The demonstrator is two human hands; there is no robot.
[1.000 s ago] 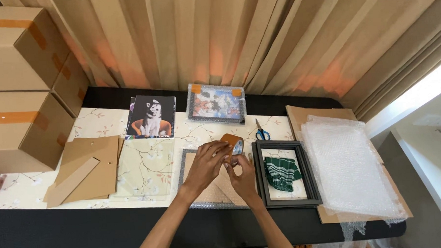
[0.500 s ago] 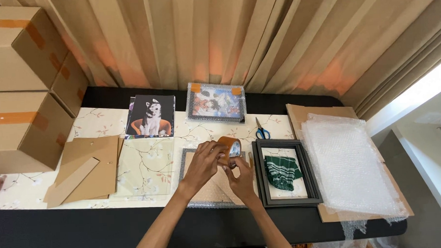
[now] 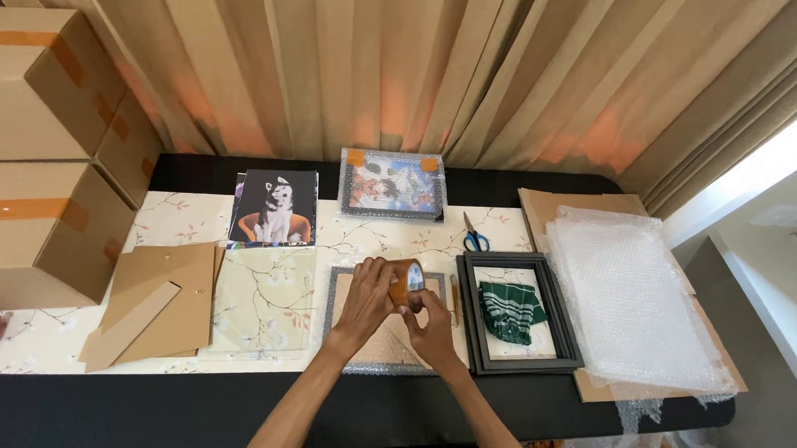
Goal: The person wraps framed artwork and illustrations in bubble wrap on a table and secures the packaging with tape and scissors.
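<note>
Head | tape roll (image 3: 408, 284) inside left hand (image 3: 370, 296) grip | right hand (image 3: 433, 324) touching below

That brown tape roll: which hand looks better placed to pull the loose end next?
Probably the right hand: its fingers sit at the tape roll's lower edge, while the left hand wraps the roll.

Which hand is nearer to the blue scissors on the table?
Right. The right hand is below-left of the scissors, touching the brown tape roll; the left hand grips that roll farther left.
</note>
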